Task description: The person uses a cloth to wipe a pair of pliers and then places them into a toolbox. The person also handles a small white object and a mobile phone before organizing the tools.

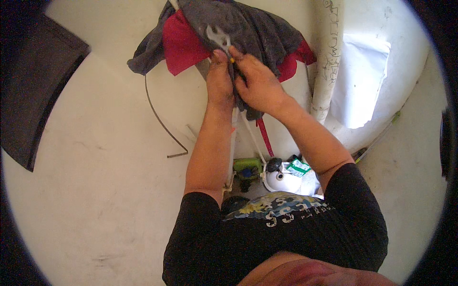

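The open-ended grey metal wrench (217, 37) has a dull, worn sheen, and it lies against a soft matt heap of dark grey cloth (253, 26) over bright red cloth (180, 43). The pale wall (95, 157) looks like smooth, slightly scuffed matt plaster, while the upright white plastic pipe (328, 57) is smooth with a faint gloss. The thin bent metal wire (160, 119) is dark and dull.

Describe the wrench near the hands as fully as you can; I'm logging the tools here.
The wrench is a grey, metal-looking open-end spanner. Its forked head points up and left, lying over the dark grey cloth beside the red cloth. Its shank slants down and right, vanishing between the left hand and right hand. Which hand holds it is unclear.
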